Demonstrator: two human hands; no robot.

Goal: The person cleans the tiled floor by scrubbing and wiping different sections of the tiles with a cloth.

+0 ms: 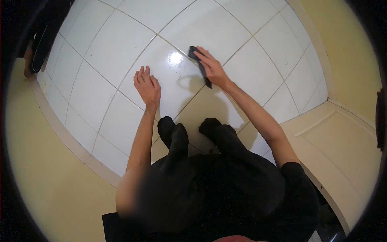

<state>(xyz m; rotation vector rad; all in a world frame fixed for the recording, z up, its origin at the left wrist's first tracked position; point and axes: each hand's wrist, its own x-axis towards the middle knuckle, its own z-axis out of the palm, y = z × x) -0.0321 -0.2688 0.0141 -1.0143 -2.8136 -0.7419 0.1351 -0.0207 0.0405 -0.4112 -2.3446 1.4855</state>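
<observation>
My right hand (212,69) is closed over a black tool (193,52) with a wide, blocky end and a narrow tail pointing back toward me, like a small hand brush. Its underside is hidden, and it lies against the white tiled floor (133,48). To the left, my left hand (147,86) is empty, palm down close over the tiles, with its fingers spread a little. Small dark specks (177,74) show on the floor between the two hands, just below a bright light reflection.
My feet in black socks (166,131) stand close below the hands. Cream walls (52,161) with a baseboard run along both sides. A panelled door (342,141) is at the right. Dark objects (40,44) stand in the upper left corner.
</observation>
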